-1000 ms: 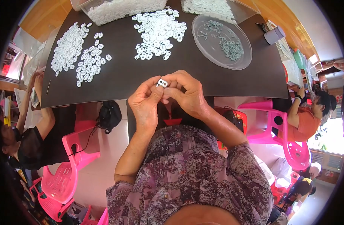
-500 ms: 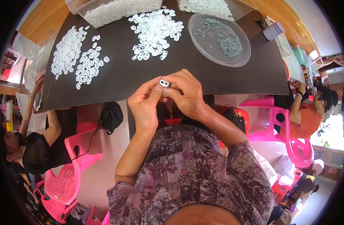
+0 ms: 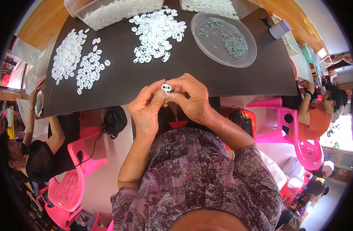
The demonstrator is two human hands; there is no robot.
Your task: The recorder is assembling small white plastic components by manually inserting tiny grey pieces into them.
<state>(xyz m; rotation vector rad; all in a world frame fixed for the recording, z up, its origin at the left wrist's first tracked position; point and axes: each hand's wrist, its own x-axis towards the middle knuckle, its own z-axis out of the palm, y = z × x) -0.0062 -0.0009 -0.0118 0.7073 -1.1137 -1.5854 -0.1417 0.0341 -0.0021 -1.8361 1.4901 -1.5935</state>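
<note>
Just in front of the table's near edge, my two hands meet around a small white plastic piece with dark round holes. My left hand pinches it between thumb and fingers from the left. From the right, the thumb and curled fingers of my right hand close on the same piece. Its lower part is partly covered by my fingertips. Beyond my hands lies a heap of similar white two-holed pieces. Farther left are a dense pile and a looser scatter of white oval pieces.
A round clear plastic tray holds small grey-green pieces. Two clear bins of white pieces stand along the far side of the dark table. A lidded cup is at right. People sit on both sides near pink chairs.
The white piece has tilted slightly, so its holes show more plainly. Both hands stay pinched on it in nearly the same place. The whole view has shifted a little.
</note>
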